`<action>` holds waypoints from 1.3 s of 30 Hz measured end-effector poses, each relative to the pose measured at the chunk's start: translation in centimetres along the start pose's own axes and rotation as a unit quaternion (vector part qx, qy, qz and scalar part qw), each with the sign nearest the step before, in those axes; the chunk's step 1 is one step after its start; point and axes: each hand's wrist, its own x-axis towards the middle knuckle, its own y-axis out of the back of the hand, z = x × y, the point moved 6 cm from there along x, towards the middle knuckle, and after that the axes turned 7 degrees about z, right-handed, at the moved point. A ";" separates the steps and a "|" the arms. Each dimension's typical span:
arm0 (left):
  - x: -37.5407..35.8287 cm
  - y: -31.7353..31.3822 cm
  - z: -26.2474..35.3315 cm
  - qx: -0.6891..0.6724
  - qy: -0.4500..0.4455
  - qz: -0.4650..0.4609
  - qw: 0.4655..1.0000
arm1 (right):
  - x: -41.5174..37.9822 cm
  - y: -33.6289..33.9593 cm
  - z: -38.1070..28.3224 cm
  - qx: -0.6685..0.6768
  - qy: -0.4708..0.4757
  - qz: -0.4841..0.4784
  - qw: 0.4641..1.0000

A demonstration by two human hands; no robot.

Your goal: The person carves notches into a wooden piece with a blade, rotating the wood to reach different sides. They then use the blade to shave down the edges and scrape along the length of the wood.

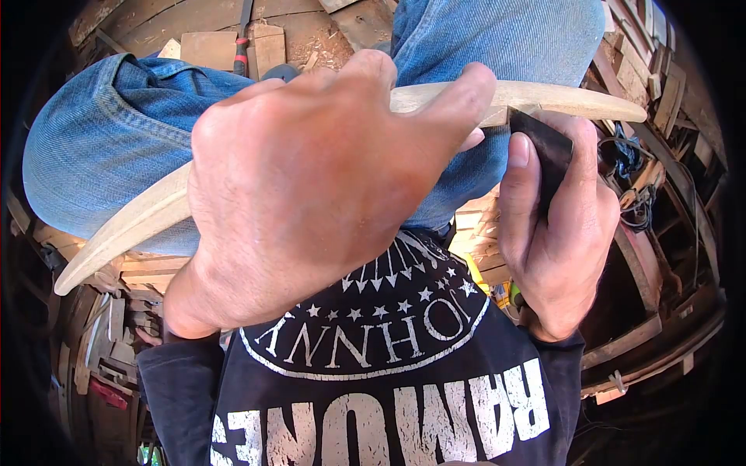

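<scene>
A long, pale, curved piece of wood (128, 221) with tapered ends lies across my jeans-covered legs. My left hand (299, 175) is closed over its middle, back of the hand up, with the thumb stretched along the wood to the right. The left fingertips are mostly hidden. In my right hand (567, 229) is a dark flat metal blade (550, 151), pinched between thumb and fingers. Its upper corner meets the lower edge of the wood, just right of my left thumb. The blade's lower part disappears into the right palm.
Beyond my left leg lies a tool with a red and black handle (242, 56), near flat wood blocks (208, 51) and shavings. Wood offcuts (116, 334) crowd the left side. Long boards (641, 268) and tangled dark cord (639, 208) lie on the right.
</scene>
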 end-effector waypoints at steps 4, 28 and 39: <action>0.1 0.1 0.0 -0.001 0.001 -0.006 1.000 | 0.4 0.1 -0.4 -0.027 -0.017 -0.027 0.999; 0.3 -0.3 0.0 0.028 -0.023 -0.033 0.999 | 0.7 0.3 -0.5 -0.112 -0.004 -0.082 0.990; 0.2 -0.2 0.1 -0.005 -0.008 -0.033 0.999 | 0.1 0.3 0.1 -0.096 -0.042 -0.097 0.990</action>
